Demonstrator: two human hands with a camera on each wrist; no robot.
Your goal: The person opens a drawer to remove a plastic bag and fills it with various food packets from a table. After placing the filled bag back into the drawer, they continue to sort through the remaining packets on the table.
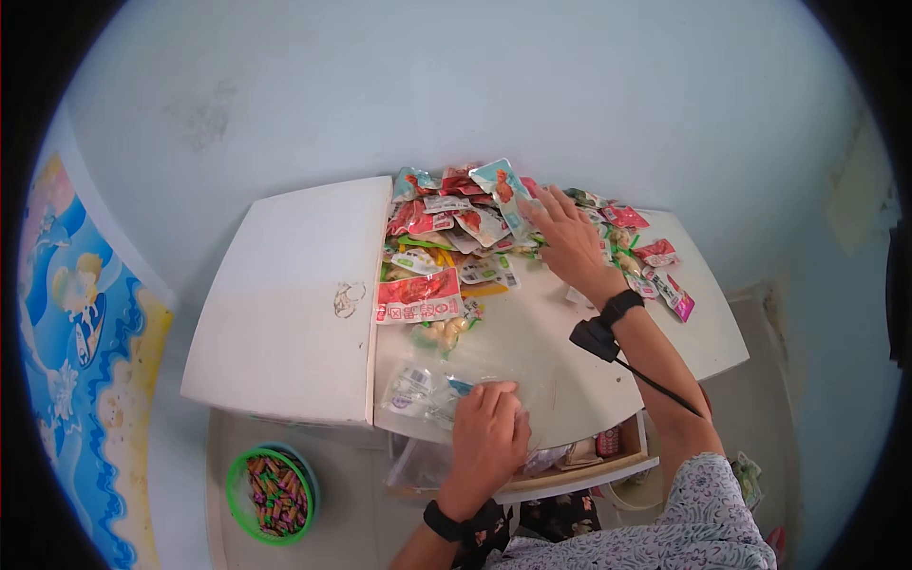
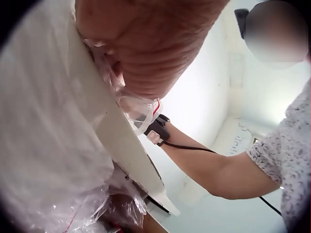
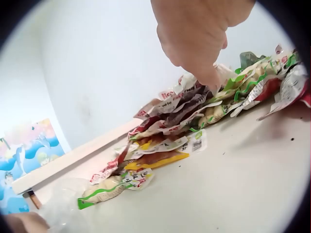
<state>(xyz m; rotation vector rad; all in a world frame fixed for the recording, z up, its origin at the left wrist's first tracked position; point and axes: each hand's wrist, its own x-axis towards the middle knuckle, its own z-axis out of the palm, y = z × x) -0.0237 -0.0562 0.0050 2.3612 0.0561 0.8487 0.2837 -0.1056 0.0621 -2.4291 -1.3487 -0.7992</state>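
At the table's front edge, my left hand [image 1: 489, 432] has its fingers curled round the edge of a clear plastic bag [image 1: 413, 385], which holds a packet with blue on it. In the left wrist view the hand [image 2: 150, 43] is above crinkled clear plastic [image 2: 48, 111]. My right hand [image 1: 570, 242] reaches to the back with fingers extended, touching the heap beside a blue-and-white packet [image 1: 502, 190]. The right wrist view has that hand [image 3: 199, 39] over the heaped packets [image 3: 180, 111], its fingertips partly hidden.
A white panel [image 1: 275, 294] lies left of the heap. Loose packets, one of them red [image 1: 655, 252], lie to the right. Below the tabletop an open drawer [image 1: 589, 470] holds packages. A green basket [image 1: 233, 494] of small wrapped items stands on the floor at left.
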